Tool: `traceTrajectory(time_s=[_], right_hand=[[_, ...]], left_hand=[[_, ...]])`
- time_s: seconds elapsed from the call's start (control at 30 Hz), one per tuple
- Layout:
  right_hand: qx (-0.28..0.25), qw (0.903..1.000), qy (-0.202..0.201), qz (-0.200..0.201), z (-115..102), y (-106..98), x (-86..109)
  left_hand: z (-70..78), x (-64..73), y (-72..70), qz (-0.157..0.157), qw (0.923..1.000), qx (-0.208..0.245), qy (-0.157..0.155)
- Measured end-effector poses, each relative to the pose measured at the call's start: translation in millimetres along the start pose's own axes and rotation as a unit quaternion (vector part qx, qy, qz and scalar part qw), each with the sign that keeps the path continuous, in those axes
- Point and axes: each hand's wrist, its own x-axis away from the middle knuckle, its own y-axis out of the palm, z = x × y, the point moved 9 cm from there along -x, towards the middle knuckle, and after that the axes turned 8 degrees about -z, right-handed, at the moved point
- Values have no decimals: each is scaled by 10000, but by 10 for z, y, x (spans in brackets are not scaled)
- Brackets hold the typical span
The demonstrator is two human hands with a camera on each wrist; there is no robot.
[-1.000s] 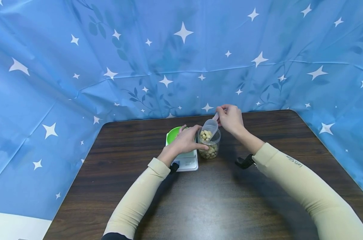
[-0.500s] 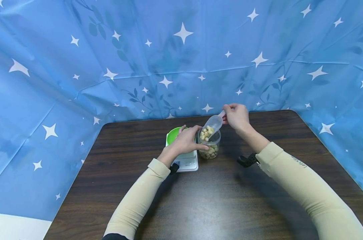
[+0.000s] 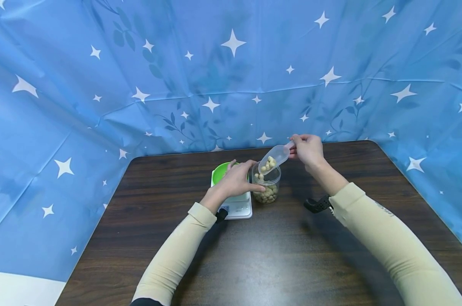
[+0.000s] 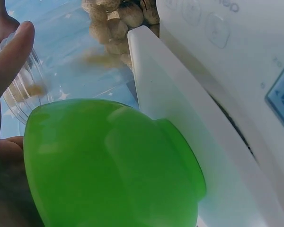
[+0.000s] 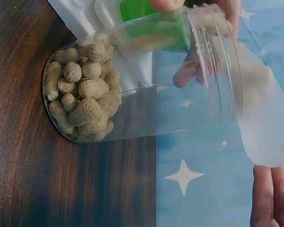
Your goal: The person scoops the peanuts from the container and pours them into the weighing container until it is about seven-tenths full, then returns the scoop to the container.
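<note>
A clear jar stands upright on the table with unshelled peanuts piled in its lower part. My left hand grips it near the neck, thumb in front and fingers behind. Above the mouth, my right hand pinches the handle of a translucent scoop. The scoop tilts down to the left, its lip over the jar's opening, with peanuts on it. A blurred peanut is dropping inside the jar in the left wrist view.
Left of the jar, a green bowl sits on a white kitchen scale, partly hidden by the left hand. The dark wooden table ends at a blue star-patterned curtain behind.
My right hand has moved right, drawing the scoop back and tipping it further. Fewer peanuts lie on the scoop as some slide into the jar. The left hand stays put.
</note>
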Motion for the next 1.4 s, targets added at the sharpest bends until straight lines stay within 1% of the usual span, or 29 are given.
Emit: traceTrajectory(time_s=[0.1, 0.27, 0.5, 0.6, 0.7, 0.87, 0.97, 1.07, 1.13, 1.27, 1.4], right_hand=[[-39, 10000, 77, 27, 24, -20, 4], [-119, 9998, 170, 61, 55, -45, 14], [-295, 9994, 145, 50, 59, -56, 14], [-434, 9990, 111, 48, 53, -52, 10], [-571, 9983, 92, 36, 49, -48, 1], [-742, 9972, 102, 45, 31, -46, -12], [-800, 9968, 92, 31, 18, -18, -19], [-838, 9964, 85, 6, 20, 30, -28], [-913, 9958, 82, -14, 25, 69, -38], [-1137, 9935, 79, -13, 41, 140, -56], [-1260, 9920, 55, -56, 39, 221, -59]], left_hand=[[3, 5, -2, 28, 10000, -1, 28], [14, 15, -2, 88, 9998, -147, 29], [23, 54, -15, 138, 9994, -305, -72], [6, 92, -34, 135, 9994, -302, -107], [-25, 155, -83, 192, 9993, -273, -139], [-149, 287, -181, 364, 9991, -95, -216], [-267, 375, -233, 468, 9983, 9, -357], [-387, 458, -269, 506, 9973, 15, -530], [-462, 510, -275, 445, 9968, 24, -659], [-560, 595, -267, 221, 9961, 118, -847], [-608, 646, -262, 84, 9955, 217, -914]])
